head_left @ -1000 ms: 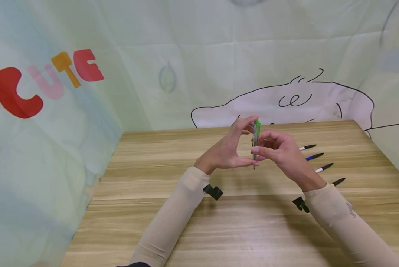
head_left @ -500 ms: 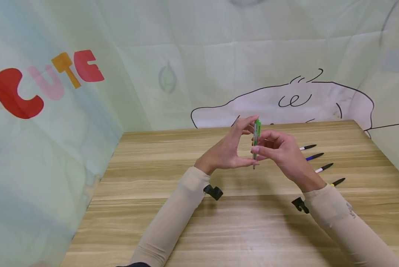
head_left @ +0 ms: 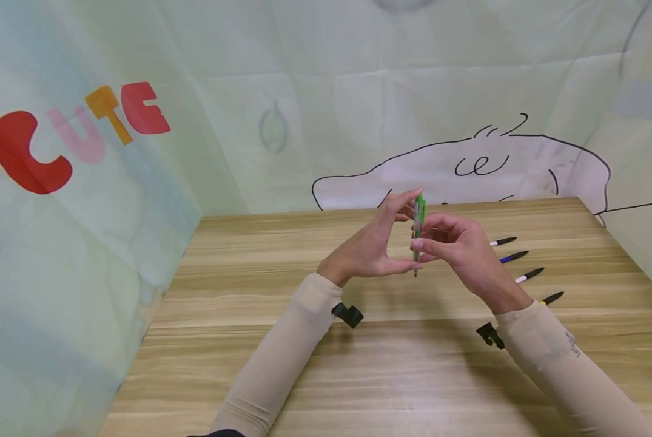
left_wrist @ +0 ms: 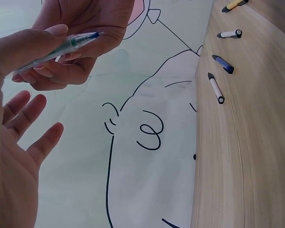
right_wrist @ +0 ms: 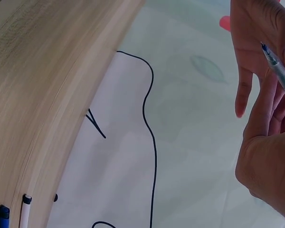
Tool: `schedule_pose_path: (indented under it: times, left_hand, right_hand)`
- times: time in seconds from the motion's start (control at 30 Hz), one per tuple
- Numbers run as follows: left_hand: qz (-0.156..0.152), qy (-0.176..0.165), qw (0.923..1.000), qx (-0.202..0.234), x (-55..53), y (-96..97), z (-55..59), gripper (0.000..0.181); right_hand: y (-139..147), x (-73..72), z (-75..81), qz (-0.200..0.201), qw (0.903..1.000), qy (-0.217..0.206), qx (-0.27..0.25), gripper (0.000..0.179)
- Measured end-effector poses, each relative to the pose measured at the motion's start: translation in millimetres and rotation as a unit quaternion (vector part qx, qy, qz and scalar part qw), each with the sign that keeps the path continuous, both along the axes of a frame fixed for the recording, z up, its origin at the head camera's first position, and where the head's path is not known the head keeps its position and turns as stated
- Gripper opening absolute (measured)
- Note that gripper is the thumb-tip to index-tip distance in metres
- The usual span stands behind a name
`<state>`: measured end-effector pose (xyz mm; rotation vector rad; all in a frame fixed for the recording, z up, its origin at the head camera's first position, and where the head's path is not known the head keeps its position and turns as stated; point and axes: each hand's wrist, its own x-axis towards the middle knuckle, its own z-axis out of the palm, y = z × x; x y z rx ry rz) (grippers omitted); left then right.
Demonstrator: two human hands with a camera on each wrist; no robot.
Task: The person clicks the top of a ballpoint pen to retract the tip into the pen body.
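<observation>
A pen (head_left: 417, 224) with a green clip and a see-through barrel stands nearly upright above the table, tip down. My right hand (head_left: 459, 246) pinches its barrel between thumb and fingers. At the pen's top is the index fingertip of my left hand (head_left: 366, 243), while the left thumb lies against the lower barrel near the tip. The left wrist view shows the pen (left_wrist: 71, 43) with its tip bare, the remaining left fingers spread apart. In the right wrist view the pen (right_wrist: 278, 71) is partly cut off by the frame edge.
Several pens with black ends lie in a row at the right of the wooden table (head_left: 238, 340), among them a blue pen (left_wrist: 223, 64) and a yellow pen (left_wrist: 234, 5). A printed cloth (head_left: 238, 139) hangs behind and at the left.
</observation>
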<state>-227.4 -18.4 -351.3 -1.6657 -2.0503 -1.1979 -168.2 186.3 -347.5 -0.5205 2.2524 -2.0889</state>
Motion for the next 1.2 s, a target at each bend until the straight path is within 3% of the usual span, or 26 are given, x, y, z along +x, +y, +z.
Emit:
schedule_pose_path:
  times: [1.2]
  left_hand:
    - [0.018,0.027,0.9994,-0.01,-1.2,-4.0,0.1,0.118]
  right_hand:
    - [0.1,-1.1,-2.5,0.015,0.9998,-0.005,0.009,0.022]
